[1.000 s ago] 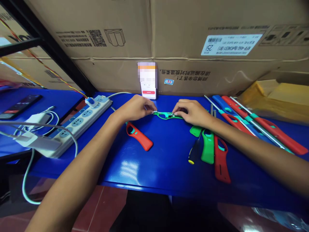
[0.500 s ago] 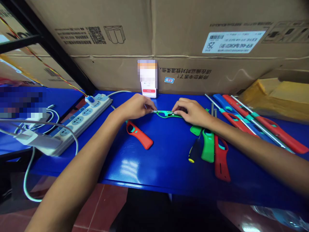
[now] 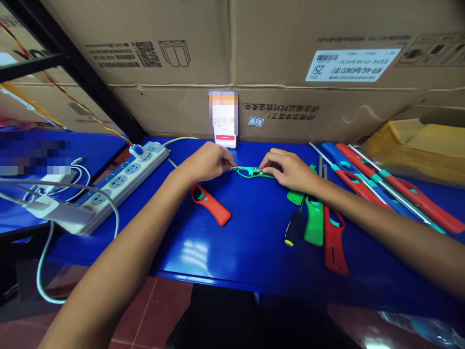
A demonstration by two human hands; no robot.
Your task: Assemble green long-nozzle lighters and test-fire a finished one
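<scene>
Green plastic lighter body lies flat and low over the blue table, straight ahead of the person, its long axis running roughly left to right across the view. A thin metal tip sits at its left end, and a small part is seated near its middle, too small to identify. The left hand is at the tip end, its fingertips closed in a narrow pinch on the metal end. The right hand comes in from the opposite side, its fingers curled over the body's right half and holding it, though how firmly cannot be told. Each hand is at its own end, so neither is clearly nearer to the piece as a whole. Below the left wrist lies a red lighter handle. Beyond the right hand are a small green piece, a green lighter handle, a red lighter handle and a black-and-yellow screwdriver. Assembled long lighters lie side by side further right. A power strip sits to the left, and a phone with a blurred screen leans against a cardboard carton.
</scene>
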